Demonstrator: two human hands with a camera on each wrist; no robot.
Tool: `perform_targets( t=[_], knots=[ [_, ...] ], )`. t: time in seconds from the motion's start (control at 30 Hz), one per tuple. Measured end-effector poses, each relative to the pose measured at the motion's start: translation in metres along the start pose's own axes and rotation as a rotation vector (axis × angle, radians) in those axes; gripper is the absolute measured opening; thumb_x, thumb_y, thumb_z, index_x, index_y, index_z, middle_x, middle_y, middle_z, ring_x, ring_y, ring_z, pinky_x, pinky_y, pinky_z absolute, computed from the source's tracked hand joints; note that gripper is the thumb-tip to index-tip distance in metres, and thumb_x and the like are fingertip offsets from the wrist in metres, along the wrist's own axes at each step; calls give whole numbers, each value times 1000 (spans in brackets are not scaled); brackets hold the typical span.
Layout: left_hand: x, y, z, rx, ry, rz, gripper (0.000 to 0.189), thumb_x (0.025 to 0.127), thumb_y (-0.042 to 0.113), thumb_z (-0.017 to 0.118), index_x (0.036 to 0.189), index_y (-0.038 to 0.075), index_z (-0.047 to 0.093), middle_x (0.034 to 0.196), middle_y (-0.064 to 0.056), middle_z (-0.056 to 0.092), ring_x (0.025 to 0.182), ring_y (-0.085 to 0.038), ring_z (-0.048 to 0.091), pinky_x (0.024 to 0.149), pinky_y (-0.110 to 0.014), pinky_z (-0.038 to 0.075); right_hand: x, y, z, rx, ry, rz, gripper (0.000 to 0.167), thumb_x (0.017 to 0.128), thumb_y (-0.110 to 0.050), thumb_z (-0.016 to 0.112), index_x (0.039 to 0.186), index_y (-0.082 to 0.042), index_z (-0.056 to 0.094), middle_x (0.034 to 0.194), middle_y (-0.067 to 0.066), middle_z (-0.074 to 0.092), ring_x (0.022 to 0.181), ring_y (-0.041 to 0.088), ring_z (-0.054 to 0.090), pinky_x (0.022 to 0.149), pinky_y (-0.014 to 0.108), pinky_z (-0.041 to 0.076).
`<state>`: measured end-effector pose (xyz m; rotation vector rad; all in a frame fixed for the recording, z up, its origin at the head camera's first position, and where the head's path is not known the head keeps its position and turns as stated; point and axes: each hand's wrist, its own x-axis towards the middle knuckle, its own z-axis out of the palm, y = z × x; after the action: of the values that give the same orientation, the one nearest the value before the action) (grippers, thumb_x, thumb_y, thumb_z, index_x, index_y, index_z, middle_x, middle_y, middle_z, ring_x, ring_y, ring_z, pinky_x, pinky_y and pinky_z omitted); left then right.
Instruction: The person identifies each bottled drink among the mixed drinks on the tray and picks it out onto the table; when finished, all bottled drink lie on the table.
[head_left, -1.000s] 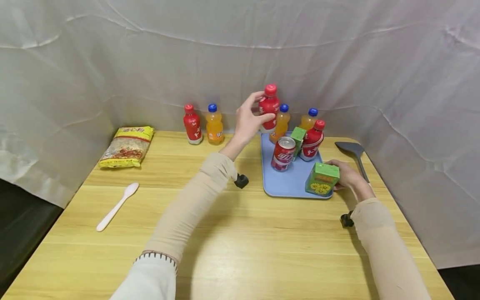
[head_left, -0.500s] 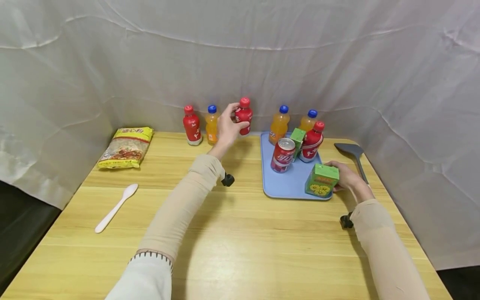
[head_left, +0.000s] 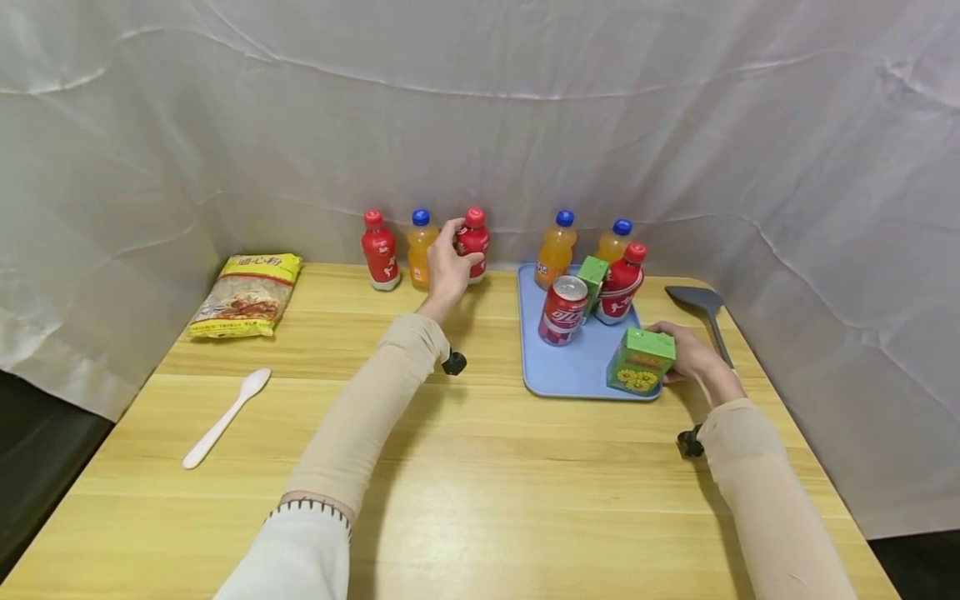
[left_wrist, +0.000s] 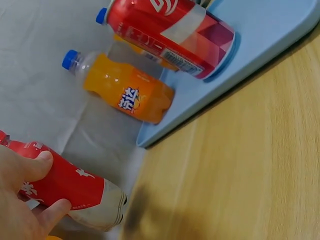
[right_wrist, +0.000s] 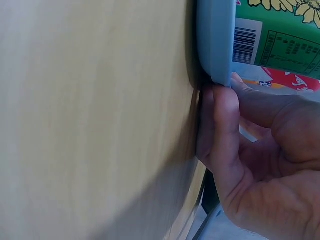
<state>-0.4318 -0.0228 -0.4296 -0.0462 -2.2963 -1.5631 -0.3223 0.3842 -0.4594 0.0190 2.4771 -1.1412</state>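
Observation:
My left hand [head_left: 447, 273] grips a red plastic drink bottle [head_left: 473, 242] at the back of the table, upright, right of an orange soda bottle [head_left: 420, 248]. In the left wrist view, thumb and fingers wrap the red bottle [left_wrist: 80, 182]; whether its base touches the table I cannot tell. My right hand [head_left: 692, 354] is at the right front corner of a blue tray [head_left: 558, 382]. The right wrist view has its thumb and fingers pinching the tray's rim [right_wrist: 217, 45]. Just inside that corner stands a green drink carton [head_left: 640, 362].
Also on the tray are a red soda can [head_left: 562, 312], another green carton [head_left: 592, 279], a red bottle [head_left: 619, 287] and orange soda bottles [head_left: 555, 250]. A dark spatula [head_left: 701, 302] lies right. Leftward are another red bottle [head_left: 380, 252], a pasta bag [head_left: 247, 296] and a white spoon [head_left: 228, 417].
My left hand has carried the red bottle from above the tray's back left corner leftward and down, beside the orange bottle. The right hand has stayed at the tray's corner.

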Motion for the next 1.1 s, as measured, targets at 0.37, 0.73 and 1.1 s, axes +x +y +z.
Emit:
perform_targets(
  t=[0.37, 0.73, 1.1],
  knots=[
    [2, -13, 3, 31, 5, -35, 62, 88, -1, 82, 143, 14, 60, 143, -13, 68, 131, -33, 65, 114, -46, 52, -1, -3, 2, -12, 1, 12, 49, 111, -6, 40, 158, 3, 31, 128, 34, 59, 75, 15, 64, 63, 30, 60],
    [7, -8, 1, 130, -49, -72, 59, 97, 9, 75, 151, 13, 51, 150, -15, 63, 137, -33, 61, 118, -46, 49, -1, -7, 2, -2, 10, 18, 48, 111, -7, 37, 158, 3, 31, 132, 37, 57, 72, 15, 65, 62, 30, 60],
    [9, -8, 5, 201, -90, -58, 65, 98, 9, 74, 156, 12, 44, 154, -14, 59, 140, -31, 59, 120, -44, 47, -3, -3, 3, 4, 21, 5, 48, 111, -6, 40, 157, 2, 33, 127, 34, 59, 71, 14, 64, 61, 31, 60]
  ],
)
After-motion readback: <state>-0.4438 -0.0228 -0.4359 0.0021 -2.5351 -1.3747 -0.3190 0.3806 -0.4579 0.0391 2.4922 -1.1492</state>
